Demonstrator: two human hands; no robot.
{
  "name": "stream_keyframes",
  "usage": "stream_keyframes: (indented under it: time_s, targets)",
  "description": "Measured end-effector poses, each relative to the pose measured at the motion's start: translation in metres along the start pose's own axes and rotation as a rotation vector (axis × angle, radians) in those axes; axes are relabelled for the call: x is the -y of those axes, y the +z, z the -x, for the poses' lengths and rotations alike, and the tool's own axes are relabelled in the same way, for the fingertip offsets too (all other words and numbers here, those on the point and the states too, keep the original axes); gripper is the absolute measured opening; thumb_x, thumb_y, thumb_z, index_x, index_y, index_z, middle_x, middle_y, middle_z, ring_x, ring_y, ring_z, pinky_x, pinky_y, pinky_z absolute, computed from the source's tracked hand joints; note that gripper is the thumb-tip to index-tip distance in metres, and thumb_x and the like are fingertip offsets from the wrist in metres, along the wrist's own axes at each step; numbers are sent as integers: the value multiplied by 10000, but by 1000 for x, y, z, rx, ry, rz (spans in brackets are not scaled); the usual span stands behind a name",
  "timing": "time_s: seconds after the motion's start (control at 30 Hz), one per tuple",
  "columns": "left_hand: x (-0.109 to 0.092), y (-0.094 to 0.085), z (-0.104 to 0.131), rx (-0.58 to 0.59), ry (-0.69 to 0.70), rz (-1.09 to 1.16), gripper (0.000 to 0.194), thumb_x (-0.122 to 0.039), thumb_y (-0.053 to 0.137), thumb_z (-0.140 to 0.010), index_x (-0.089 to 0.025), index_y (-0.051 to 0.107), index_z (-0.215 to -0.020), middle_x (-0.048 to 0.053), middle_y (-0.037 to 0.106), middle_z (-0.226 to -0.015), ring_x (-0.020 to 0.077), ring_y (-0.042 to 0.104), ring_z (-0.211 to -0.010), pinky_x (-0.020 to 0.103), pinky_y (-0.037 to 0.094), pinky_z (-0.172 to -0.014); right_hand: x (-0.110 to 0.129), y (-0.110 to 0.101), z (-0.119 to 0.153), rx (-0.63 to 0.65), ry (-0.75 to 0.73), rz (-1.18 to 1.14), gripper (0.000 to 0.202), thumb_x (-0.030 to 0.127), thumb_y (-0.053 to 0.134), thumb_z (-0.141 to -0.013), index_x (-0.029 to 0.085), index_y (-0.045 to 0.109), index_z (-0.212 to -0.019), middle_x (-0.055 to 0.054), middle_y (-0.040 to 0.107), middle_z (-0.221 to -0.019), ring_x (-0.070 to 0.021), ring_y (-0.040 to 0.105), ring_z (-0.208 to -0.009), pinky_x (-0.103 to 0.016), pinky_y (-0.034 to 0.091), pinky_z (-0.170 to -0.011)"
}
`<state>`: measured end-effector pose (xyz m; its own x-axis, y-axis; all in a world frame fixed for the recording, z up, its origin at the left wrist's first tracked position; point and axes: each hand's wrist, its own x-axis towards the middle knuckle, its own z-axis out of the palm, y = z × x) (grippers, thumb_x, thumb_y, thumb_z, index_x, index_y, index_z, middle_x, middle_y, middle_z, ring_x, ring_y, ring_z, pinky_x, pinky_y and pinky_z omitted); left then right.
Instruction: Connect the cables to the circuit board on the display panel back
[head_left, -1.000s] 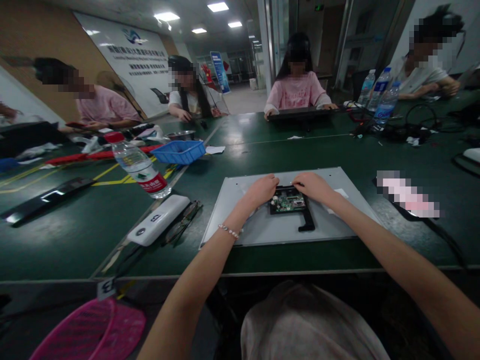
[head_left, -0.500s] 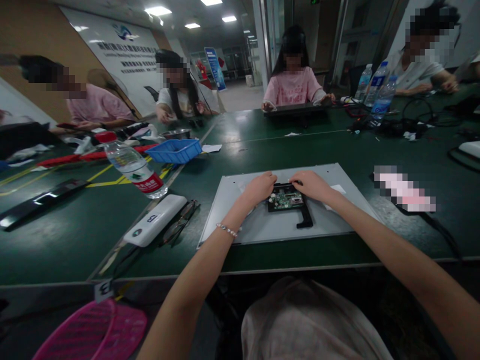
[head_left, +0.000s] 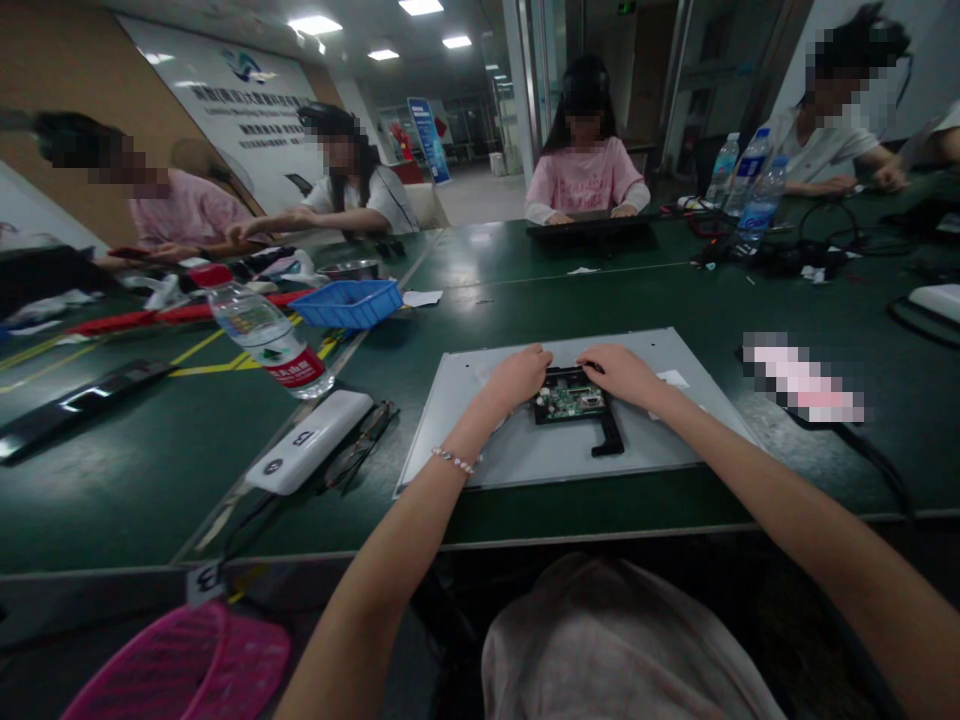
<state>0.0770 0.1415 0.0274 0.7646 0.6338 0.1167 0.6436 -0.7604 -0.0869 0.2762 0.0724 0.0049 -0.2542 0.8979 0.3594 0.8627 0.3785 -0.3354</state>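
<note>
A green circuit board sits in a black frame that has a hooked arm at its lower right. The frame lies on a light grey panel. At the frame's upper left corner is my left hand, its fingers curled in against the far edge. My right hand is bent over the upper right corner, fingers closed on the same far edge. Both sets of fingertips are partly hidden, so their exact grip on the frame is hard to see. Small white pieces lie near my right hand.
Left of the panel are eyeglasses, a white power bank, a water bottle and a blue tray. A blurred-out phone-shaped item with a cable lies right. Several people sit around the green table. A pink basket is below.
My hands and the black frame stay almost in place. Across the table, one person has stretched an arm leftward, and the person in pink has brought both hands inward on a dark panel.
</note>
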Motion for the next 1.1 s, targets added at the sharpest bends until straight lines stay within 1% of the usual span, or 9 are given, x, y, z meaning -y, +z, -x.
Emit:
stream_keyframes:
  time_s: [0.27,0.37,0.47,0.6,0.7,0.77,0.83,0.93,1.1]
  targets:
    - [0,0,2,-12,3,-25,253,-150,365,-911,-148,612,-966,82,605,-968,177,623,-820,273,441,-701,-1,1,0,11,2,-12,251,144,486,-884,135,703,-1009,-106,702,-1061,-221,621,-1010,-340,448,-935]
    - [-1,-1,2,-20,4,-23,259,-167,367,-915,-147,618,-973,86,610,-980,177,622,-819,274,440,-701,0,0,0,-1,16,-25,268,155,476,-893,132,687,-1056,-113,696,-1084,-221,619,-1025,-343,447,-944]
    - [2,-4,3,-31,17,5,272,-232,377,-933,-149,631,-980,86,619,-971,182,620,-819,276,444,-710,1,0,1,-8,34,-42,291,173,467,-903,139,663,-1116,-112,685,-1124,-222,614,-1050,-347,446,-954]
    - [20,-10,4,-89,1,49,316,-310,379,-945,-148,648,-969,86,630,-958,185,611,-856,275,449,-765,0,1,2,-14,57,-60,335,182,457,-910,155,615,-1205,-109,655,-1196,-227,590,-1109,-365,439,-974]
    - [44,-14,6,-140,-31,66,333,-308,370,-940,-142,659,-950,89,635,-940,189,600,-870,286,448,-809,-2,2,2,-44,64,-78,378,185,443,-914,147,565,-1270,-118,621,-1251,-227,563,-1155,-372,424,-996]
    - [60,-14,8,-144,-52,96,326,-313,392,-923,-139,667,-933,88,639,-915,189,595,-862,285,449,-814,-3,2,1,-75,70,-88,386,186,430,-918,144,553,-1281,-119,610,-1265,-225,553,-1168,-374,417,-1004]
    - [75,-13,11,-95,-63,161,313,-332,430,-897,-142,676,-934,79,650,-895,181,594,-836,271,450,-794,-4,1,1,-103,75,-92,378,180,422,-918,143,561,-1268,-116,615,-1254,-222,553,-1164,-374,415,-1005]
    - [92,-11,16,40,-75,311,323,-379,477,-862,-150,682,-959,58,672,-902,167,597,-808,242,447,-752,-8,-3,3,-117,87,-85,353,170,433,-908,145,596,-1220,-110,636,-1217,-222,563,-1143,-372,414,-1002]
    - [107,-17,25,269,-43,581,382,-440,578,-789,-163,668,-1036,35,691,-926,163,611,-834,205,440,-710,-20,-14,10,-116,137,-62,306,178,475,-884,141,654,-1130,-109,666,-1147,-226,598,-1079,-366,429,-976]
